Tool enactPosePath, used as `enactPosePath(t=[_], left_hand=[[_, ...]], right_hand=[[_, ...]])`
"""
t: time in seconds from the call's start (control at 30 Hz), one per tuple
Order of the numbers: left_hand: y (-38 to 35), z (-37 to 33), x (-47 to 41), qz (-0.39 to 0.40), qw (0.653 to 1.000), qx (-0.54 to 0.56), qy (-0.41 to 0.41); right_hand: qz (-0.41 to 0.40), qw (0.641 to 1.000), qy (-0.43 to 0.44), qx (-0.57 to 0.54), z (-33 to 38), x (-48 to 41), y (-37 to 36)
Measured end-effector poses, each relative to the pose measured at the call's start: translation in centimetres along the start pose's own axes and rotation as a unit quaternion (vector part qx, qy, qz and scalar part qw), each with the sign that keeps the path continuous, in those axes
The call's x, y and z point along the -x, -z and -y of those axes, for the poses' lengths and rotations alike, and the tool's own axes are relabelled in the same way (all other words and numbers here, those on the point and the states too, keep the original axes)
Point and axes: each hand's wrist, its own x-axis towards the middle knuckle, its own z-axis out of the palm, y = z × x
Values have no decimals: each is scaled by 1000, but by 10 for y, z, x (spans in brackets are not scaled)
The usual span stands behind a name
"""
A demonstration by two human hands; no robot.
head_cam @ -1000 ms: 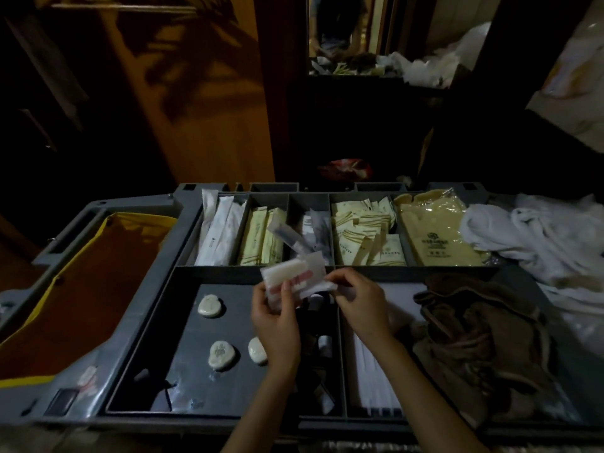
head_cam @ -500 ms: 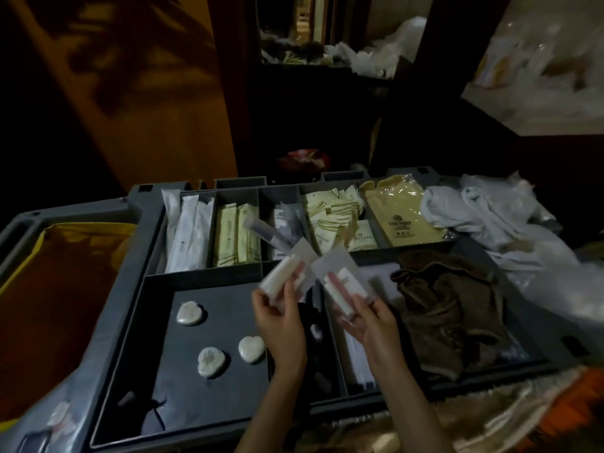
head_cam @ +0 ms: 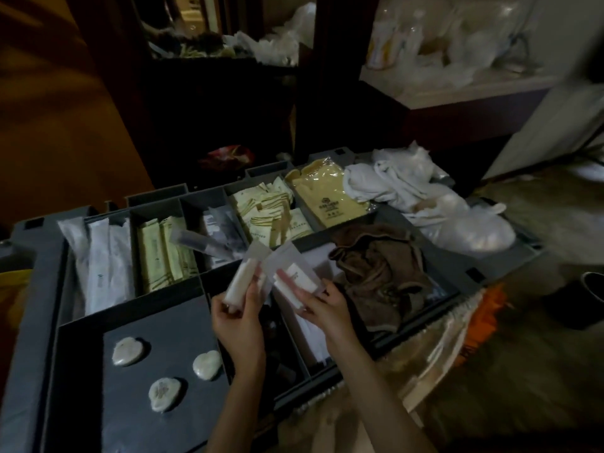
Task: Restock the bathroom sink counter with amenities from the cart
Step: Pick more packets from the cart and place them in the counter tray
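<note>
I have one wrapped packet in each hand. My left hand (head_cam: 240, 325) is closed round a white tube-shaped packet (head_cam: 240, 281) held upright, and my right hand (head_cam: 322, 307) pinches a flatter white packet (head_cam: 295, 279) just beside it — the two wrappers nearly touch at the top. Both hang over the cart (head_cam: 36, 289), above the divider between its near compartments. Beyond my fingers sit rows of cream sachets (head_cam: 271, 217) and long white sleeves (head_cam: 101, 259); below my left wrist lie three heart-shaped soaps (head_cam: 163, 387). I judge the picking part-done — items are in hand, but nothing has reached the sink counter, which I can't identify with confidence from here. Carrying and placing remain.
</note>
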Motion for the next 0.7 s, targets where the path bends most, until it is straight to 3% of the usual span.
enactPosePath(t=[0.4,0.6,0.7], left_hand=[[-18,-29,28,54,998,5,24],[-59,-53,96,191,978,56,68],[-81,-45,139,263,958,37,110]], right_hand=[[53,995,-36,-82,26,40,25],[23,989,14,-145,54,84,88],[-41,993,49,-98,59,104,128]])
